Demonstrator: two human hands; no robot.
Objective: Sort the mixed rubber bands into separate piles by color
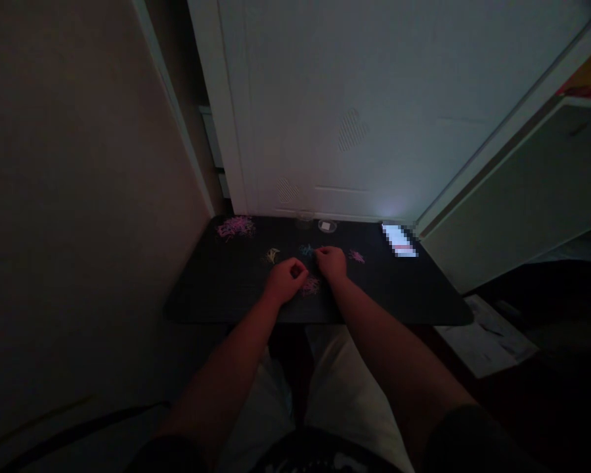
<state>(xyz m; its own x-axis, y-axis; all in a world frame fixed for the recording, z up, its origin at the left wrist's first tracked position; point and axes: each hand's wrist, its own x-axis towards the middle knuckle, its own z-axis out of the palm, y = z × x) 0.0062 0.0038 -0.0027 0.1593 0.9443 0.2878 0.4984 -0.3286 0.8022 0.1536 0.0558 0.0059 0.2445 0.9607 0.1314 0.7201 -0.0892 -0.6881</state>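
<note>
Coloured strands (310, 286) lay in loose piles on my dark desk (389, 295). Three little piles already sat apart by colour: a yellow pile (272, 255) beyond my left hand (284, 278), a blue pile (306, 250) by the fingertips of my right hand (333, 264), a pink pile (357, 256) farther right. Not yet split up, I judged, were the pinkish strands between my hands and the large heap (235, 227) far left. Both hands were curled; in that dimness I couldn't tell whether either gripped anything.

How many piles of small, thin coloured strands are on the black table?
5: large pink-purple pile far left; pale yellow pile and blue pile near the middle; mixed pink pile frontmost; small pink pile right. More may be hidden.
</note>
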